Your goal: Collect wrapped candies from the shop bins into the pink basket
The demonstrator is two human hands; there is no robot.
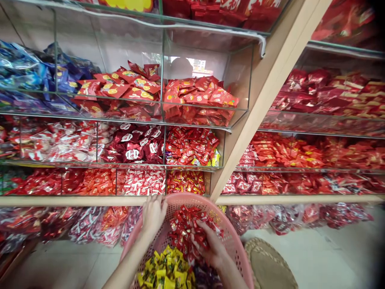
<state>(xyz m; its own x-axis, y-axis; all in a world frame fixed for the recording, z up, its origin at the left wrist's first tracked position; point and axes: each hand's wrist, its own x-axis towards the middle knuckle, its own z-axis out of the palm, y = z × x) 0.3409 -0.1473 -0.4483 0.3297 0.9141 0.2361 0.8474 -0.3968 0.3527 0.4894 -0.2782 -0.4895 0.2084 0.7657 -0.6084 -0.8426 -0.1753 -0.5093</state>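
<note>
Pink basket [234, 241] rim gripped by left hand [154, 214]; red candies [186, 226] clutched in right hand [210, 247] fingers; yellow candies [165, 271] below.

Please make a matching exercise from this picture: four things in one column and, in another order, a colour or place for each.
1. basket
2. left hand
3. right hand
4. candies nearest the camera

a. yellow
b. pink
c. on the basket's far rim
d. in the heap of red candies

Pairs: 1-b, 2-c, 3-d, 4-a
</note>
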